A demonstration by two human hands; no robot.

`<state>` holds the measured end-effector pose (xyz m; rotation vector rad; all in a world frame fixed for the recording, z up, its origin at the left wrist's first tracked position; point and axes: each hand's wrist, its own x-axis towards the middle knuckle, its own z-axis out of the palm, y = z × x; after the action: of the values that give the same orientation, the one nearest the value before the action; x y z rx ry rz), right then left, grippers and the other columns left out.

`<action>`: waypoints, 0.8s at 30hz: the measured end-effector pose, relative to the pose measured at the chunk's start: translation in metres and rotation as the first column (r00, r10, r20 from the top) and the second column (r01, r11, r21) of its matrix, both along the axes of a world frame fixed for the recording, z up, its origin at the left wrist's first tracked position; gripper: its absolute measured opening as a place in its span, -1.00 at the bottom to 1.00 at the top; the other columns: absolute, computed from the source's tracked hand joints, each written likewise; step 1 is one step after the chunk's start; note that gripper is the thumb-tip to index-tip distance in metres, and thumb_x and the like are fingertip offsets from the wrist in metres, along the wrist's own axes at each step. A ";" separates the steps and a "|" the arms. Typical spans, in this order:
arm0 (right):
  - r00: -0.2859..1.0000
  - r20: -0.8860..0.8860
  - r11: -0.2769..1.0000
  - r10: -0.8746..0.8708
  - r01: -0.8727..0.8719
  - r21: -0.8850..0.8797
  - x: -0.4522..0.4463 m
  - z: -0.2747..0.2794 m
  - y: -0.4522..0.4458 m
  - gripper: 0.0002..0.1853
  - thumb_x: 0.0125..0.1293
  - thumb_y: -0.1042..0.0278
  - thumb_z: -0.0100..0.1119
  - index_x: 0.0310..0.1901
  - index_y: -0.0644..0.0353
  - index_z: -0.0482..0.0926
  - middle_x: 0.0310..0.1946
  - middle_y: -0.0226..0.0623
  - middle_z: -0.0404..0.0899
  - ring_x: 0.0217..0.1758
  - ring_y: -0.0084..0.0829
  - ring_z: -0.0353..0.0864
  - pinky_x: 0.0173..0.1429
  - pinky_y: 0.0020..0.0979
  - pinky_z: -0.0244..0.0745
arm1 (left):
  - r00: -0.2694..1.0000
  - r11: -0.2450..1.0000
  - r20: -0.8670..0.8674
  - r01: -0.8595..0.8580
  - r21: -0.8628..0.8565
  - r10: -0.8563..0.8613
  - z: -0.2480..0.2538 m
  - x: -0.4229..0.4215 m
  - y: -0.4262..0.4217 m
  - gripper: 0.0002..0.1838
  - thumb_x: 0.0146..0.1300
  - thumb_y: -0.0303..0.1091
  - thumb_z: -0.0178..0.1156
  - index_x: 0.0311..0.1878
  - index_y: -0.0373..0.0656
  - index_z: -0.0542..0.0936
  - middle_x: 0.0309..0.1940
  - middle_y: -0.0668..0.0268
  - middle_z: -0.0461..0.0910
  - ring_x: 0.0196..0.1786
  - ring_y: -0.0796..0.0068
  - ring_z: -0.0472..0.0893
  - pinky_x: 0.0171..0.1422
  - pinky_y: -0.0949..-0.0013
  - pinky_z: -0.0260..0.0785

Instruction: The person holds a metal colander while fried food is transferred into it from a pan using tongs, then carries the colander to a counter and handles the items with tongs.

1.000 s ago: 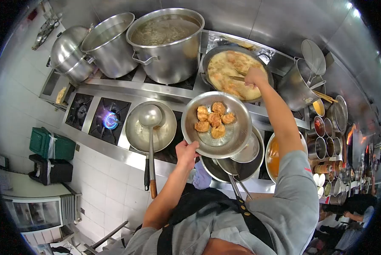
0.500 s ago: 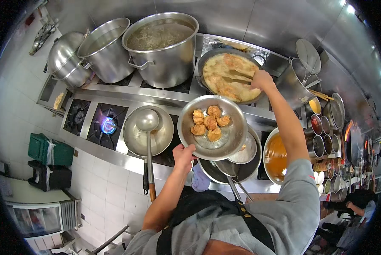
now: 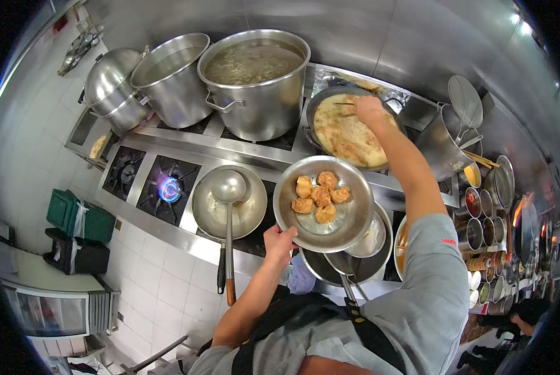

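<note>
My left hand (image 3: 280,244) grips the near-left rim of a round steel bowl (image 3: 353,215), holding it up over the stove. Several golden-brown fried pieces (image 3: 322,197) lie inside it. My right hand (image 3: 370,110) is closed around a pair of tongs (image 3: 347,112) above the far side of a wok (image 3: 315,129). Pale, foaming oil (image 3: 348,134) fills this wok, with orange-brown patches showing through. The tongs' tips are partly hidden in the foam, so I cannot tell whether they pinch anything.
Large steel pots (image 3: 255,100) line the back left. A burner flame (image 3: 169,189) burns uncovered. Left of the bowl, a ladle (image 3: 228,187) rests in a pan (image 3: 206,215). Below the bowl sit a wok (image 3: 380,262) and strainers. Sauce containers (image 3: 474,200) stand at right.
My right hand and the tongs have shifted left and toward the back of the wok. The bowl stays in my left hand, and the whole view has shifted slightly.
</note>
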<state>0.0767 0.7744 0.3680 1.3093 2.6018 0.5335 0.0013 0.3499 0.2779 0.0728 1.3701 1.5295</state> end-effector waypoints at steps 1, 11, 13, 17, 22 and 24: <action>1.000 -0.017 1.000 0.007 -0.007 -0.006 0.002 0.004 -0.003 -0.78 0.17 0.35 0.06 -0.19 0.13 0.65 -0.17 -0.19 0.64 -0.08 -0.24 0.64 -0.07 -0.26 0.56 | 1.000 1.000 0.001 -0.002 0.001 0.002 -0.001 0.001 -0.002 -0.70 0.01 -0.62 0.10 -0.13 -0.50 0.43 -0.23 0.07 0.56 -0.26 0.19 0.64 -0.22 0.18 0.61; 0.993 -0.044 0.986 -0.106 0.099 -0.135 0.035 0.019 -0.023 -0.67 -0.10 0.36 0.33 -0.21 0.20 0.63 -0.18 -0.08 0.63 -0.07 -0.17 0.62 -0.04 -0.25 0.55 | 1.000 1.000 0.011 -0.013 0.002 0.013 -0.006 0.002 0.002 -0.70 0.00 -0.61 0.11 -0.14 -0.49 0.44 -0.24 0.07 0.56 -0.28 0.21 0.64 -0.24 0.20 0.61; 0.989 -0.101 0.983 -0.111 0.095 -0.158 0.036 0.011 -0.026 -0.65 -0.12 0.36 0.34 -0.20 0.21 0.62 -0.18 -0.05 0.62 -0.06 -0.16 0.62 -0.02 -0.25 0.54 | 1.000 1.000 0.007 0.006 -0.006 -0.006 -0.004 0.002 0.002 -0.70 0.00 -0.60 0.11 -0.14 -0.50 0.44 -0.24 0.07 0.56 -0.28 0.21 0.64 -0.24 0.20 0.61; 0.981 -0.132 0.970 -0.140 0.109 -0.219 0.043 0.029 -0.047 -0.65 -0.10 0.34 0.33 -0.20 0.23 0.62 -0.16 -0.05 0.61 -0.03 -0.15 0.60 0.01 -0.26 0.53 | 1.000 1.000 -0.014 0.016 -0.026 -0.016 -0.005 0.005 0.002 -0.69 0.00 -0.60 0.10 -0.13 -0.50 0.44 -0.25 0.06 0.57 -0.27 0.20 0.64 -0.21 0.18 0.61; 0.962 -0.163 0.955 -0.221 0.179 -0.234 0.084 0.035 -0.056 -0.61 -0.12 0.28 0.37 -0.18 0.20 0.63 -0.14 -0.07 0.61 -0.02 -0.16 0.59 0.04 -0.25 0.52 | 0.999 0.999 0.001 0.034 0.018 -0.034 -0.004 0.009 0.003 -0.69 0.01 -0.59 0.09 -0.11 -0.47 0.45 -0.23 0.06 0.57 -0.24 0.21 0.64 -0.20 0.15 0.59; 0.953 -0.218 0.964 -0.211 0.166 -0.210 0.109 0.038 -0.068 -0.61 -0.11 0.28 0.38 -0.19 0.19 0.62 -0.15 -0.09 0.61 -0.05 -0.16 0.61 0.03 -0.26 0.52 | 1.000 0.999 0.016 0.010 0.035 -0.011 -0.003 0.010 0.003 -0.69 0.01 -0.58 0.10 -0.12 -0.45 0.46 -0.24 0.08 0.57 -0.26 0.24 0.63 -0.24 0.20 0.57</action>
<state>0.1854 0.7061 0.4060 1.6216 2.5894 0.0966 0.0117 0.3534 0.2750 0.0891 1.3287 1.5426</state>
